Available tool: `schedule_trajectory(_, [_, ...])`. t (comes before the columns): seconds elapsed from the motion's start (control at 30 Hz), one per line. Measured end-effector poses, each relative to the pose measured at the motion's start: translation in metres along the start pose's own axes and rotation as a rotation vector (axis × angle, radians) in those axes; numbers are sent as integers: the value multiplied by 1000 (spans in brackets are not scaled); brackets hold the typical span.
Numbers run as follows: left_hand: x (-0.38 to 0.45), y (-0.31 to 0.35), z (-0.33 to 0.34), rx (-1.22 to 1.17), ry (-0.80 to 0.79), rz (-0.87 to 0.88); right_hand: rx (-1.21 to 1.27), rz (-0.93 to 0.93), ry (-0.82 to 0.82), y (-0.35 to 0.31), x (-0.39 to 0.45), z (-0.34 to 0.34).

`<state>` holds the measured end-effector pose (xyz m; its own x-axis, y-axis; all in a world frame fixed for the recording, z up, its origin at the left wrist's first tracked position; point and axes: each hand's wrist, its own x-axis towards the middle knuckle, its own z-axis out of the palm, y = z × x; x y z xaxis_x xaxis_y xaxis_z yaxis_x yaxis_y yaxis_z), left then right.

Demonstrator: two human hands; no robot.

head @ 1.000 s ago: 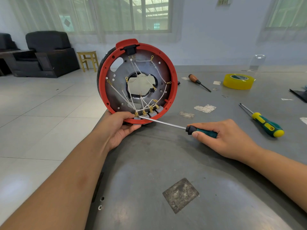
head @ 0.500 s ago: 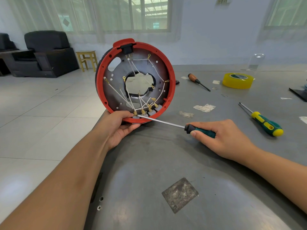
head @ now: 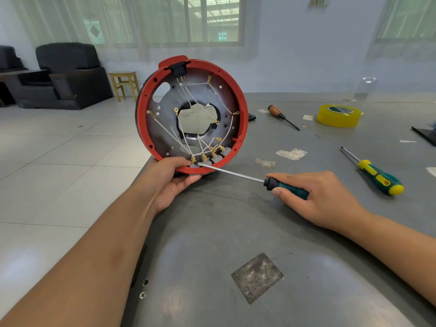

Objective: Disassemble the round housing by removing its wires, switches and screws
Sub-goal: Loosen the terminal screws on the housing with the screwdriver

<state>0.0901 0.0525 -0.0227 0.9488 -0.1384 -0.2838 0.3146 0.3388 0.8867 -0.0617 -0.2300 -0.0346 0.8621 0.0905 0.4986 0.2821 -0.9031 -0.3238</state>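
The round housing (head: 243, 109), red-rimmed with a grey metal plate inside, stands on edge at the table's left corner, its open side facing me. White wires (head: 169, 133) with brass terminals run across the plate to grey switches (head: 215, 159) along the bottom rim. My left hand (head: 172, 179) grips the housing's bottom rim, thumb inside by the leftmost switch. My right hand (head: 320, 197) holds a green-handled screwdriver (head: 236, 173), its tip at the leftmost switches.
On the grey metal table (head: 236, 232) lie a green-and-yellow screwdriver (head: 375, 173), a brown-handled screwdriver (head: 282, 116), a yellow tape roll (head: 338, 115) and scraps of old tape (head: 291, 154). A black armchair (head: 68, 74) and a wooden stool (head: 123, 84) stand on the tiled floor at left.
The housing has tilted slightly in my left hand; the screwdriver tip stays at the bottom switches.
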Motion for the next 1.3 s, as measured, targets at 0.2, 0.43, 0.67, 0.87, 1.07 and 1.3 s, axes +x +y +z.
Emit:
schedule_trajectory(0.2, [0,-1,2,-9,5,17,37,67,-28,8,1,-3])
schedule_trajectory(0.43, [3,-3,2,-18,6,90,52,92,-46,10,3,-5])
schedule_trajectory(0.67, [3,-7,3,102,-14,178,36,104,-110,14,5,-10])
schedule_trajectory(0.87, [6,-9,3,119,-10,187,66,78,-126,16,6,-11])
schedule_trajectory(1.07, [8,-14,5,141,3,250,92,85,-127,13,7,-12])
schedule_trajectory(1.3, [6,-16,6,154,32,301,120,87,-152,8,10,-16])
